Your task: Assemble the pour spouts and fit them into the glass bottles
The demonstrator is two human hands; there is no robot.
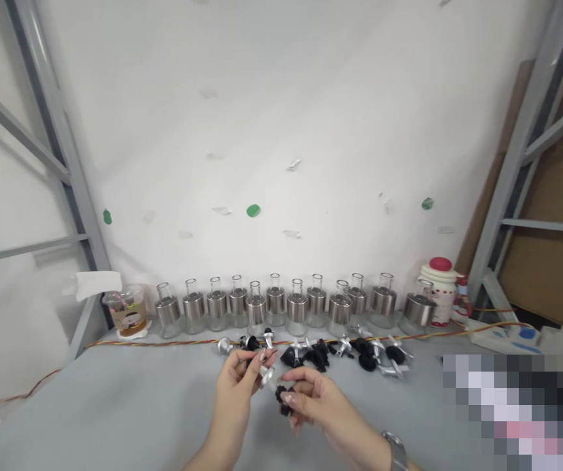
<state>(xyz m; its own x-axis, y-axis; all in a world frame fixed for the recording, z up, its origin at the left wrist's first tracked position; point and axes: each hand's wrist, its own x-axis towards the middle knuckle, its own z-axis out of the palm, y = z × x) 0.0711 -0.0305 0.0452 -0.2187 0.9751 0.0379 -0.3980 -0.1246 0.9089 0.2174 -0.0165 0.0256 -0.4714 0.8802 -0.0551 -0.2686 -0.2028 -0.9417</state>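
My left hand (pixel 236 383) is closed on a small silver metal piece with a round flared end (pixel 267 377). Pinched in the fingers of my right hand (pixel 318 400) is a small black part (pixel 284 407), a little below and to the right of the silver piece. Whether the two parts touch is hard to make out. Beyond my hands lie loose black pieces (pixel 316 355) and silver fittings (pixel 393 371), spread along the table. Behind them stands a row of glass bottles (pixel 297 307) with metal sleeves and open necks.
A plastic drink cup (pixel 131 317) stands at the left on the grey table (pixel 114 399). At the right are a white bottle with a red lid (pixel 441 291) and a power strip (pixel 504 337). A twisted wire (pixel 163 343) runs along the bottles' front.
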